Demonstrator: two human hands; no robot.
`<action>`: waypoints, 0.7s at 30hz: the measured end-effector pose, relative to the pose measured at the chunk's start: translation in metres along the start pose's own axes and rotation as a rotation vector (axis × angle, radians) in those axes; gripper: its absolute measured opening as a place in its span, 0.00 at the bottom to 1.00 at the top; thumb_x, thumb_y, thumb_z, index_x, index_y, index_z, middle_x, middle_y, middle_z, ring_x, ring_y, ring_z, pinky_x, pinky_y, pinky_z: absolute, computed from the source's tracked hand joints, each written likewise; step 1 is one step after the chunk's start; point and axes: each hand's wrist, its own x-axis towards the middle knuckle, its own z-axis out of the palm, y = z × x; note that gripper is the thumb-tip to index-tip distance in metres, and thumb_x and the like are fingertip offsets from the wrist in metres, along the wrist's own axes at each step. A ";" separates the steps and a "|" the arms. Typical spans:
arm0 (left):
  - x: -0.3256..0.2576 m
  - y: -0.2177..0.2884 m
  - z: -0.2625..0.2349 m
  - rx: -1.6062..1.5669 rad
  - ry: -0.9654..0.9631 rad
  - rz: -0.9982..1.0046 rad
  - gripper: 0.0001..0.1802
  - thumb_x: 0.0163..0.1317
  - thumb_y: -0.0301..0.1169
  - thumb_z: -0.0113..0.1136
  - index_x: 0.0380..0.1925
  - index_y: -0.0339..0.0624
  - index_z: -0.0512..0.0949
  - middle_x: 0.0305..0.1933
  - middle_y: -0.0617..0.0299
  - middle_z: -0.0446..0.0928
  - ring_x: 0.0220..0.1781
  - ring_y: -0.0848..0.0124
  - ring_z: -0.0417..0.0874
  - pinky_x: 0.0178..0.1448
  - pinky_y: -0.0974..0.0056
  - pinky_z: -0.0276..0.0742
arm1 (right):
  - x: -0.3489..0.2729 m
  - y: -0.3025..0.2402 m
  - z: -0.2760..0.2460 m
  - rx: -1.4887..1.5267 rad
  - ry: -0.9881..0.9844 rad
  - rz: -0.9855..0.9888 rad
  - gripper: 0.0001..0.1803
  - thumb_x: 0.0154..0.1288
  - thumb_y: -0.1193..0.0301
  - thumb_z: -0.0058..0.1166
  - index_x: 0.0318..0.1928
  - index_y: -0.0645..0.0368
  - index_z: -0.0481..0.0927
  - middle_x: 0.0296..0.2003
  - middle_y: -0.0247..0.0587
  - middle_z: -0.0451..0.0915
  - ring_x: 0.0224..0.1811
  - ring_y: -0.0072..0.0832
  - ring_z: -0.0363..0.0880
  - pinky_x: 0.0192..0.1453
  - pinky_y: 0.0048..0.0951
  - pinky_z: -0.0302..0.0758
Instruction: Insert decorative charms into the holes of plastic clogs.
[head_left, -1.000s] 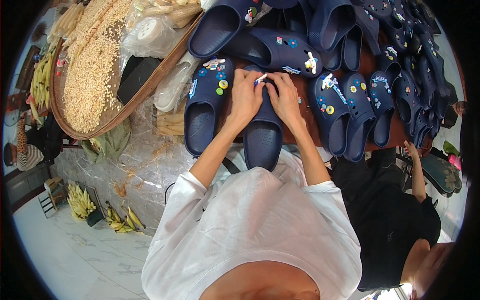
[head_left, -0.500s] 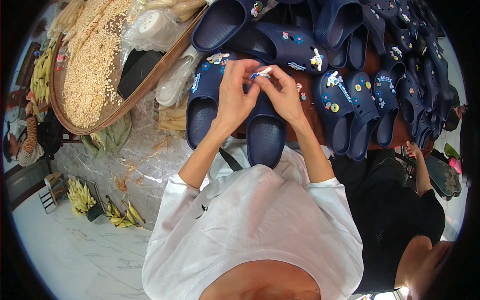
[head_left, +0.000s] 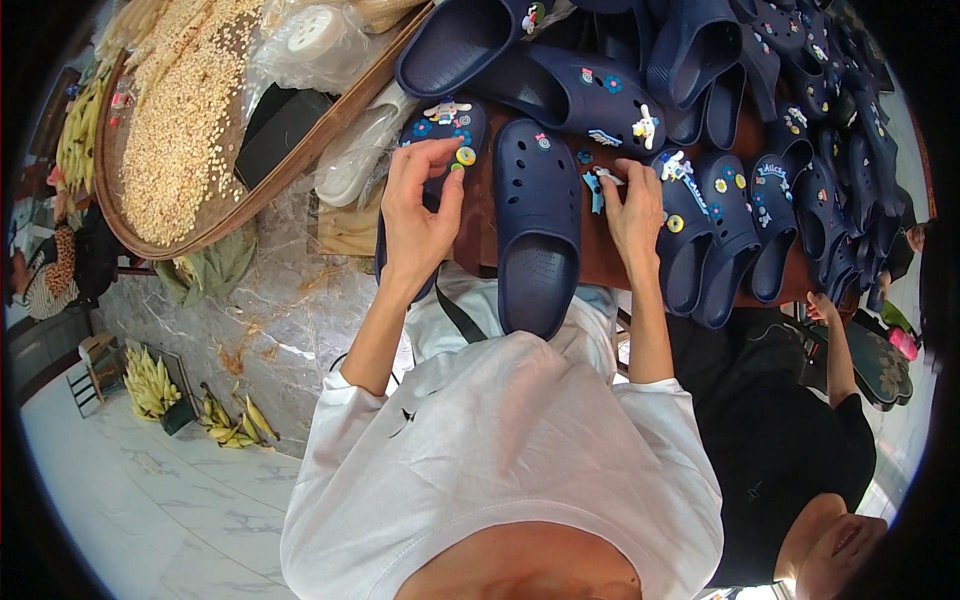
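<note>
Navy clogs laid out on a brown worktop above a pale marble floor.

From the left: a round basket of grain, then the left hand, fingers spread flat over a charm-studded clog. A plain navy clog lies between the hands. The right hand pinches a small blue charm on the worktop.

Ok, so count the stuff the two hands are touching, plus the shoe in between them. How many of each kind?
Dark blue rubber clogs: 2, a charm-covered one under the left hand and a nearly plain one between the hands.
Small light-blue charm: 1, at the right hand's fingertips.
Total: 3
</note>
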 end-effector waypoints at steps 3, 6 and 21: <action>-0.005 0.002 0.004 -0.041 0.007 -0.006 0.16 0.63 0.17 0.58 0.51 0.37 0.79 0.50 0.56 0.75 0.50 0.68 0.79 0.54 0.66 0.78 | 0.010 -0.028 -0.004 -0.063 0.172 -0.142 0.12 0.64 0.69 0.62 0.46 0.59 0.80 0.36 0.47 0.79 0.40 0.45 0.80 0.45 0.43 0.74; -0.016 0.014 0.014 -0.009 -0.047 0.026 0.17 0.60 0.20 0.62 0.50 0.37 0.79 0.50 0.56 0.76 0.50 0.68 0.79 0.54 0.66 0.76 | 0.023 -0.056 0.002 0.232 -0.040 -0.060 0.11 0.63 0.68 0.62 0.43 0.62 0.84 0.39 0.47 0.82 0.42 0.45 0.82 0.46 0.41 0.77; -0.063 0.012 0.061 0.296 -0.314 0.020 0.36 0.54 0.15 0.56 0.67 0.47 0.70 0.68 0.46 0.65 0.69 0.44 0.65 0.67 0.47 0.70 | 0.027 -0.066 0.038 0.036 -0.090 0.130 0.29 0.55 0.50 0.69 0.43 0.66 0.86 0.39 0.55 0.84 0.42 0.50 0.84 0.47 0.44 0.79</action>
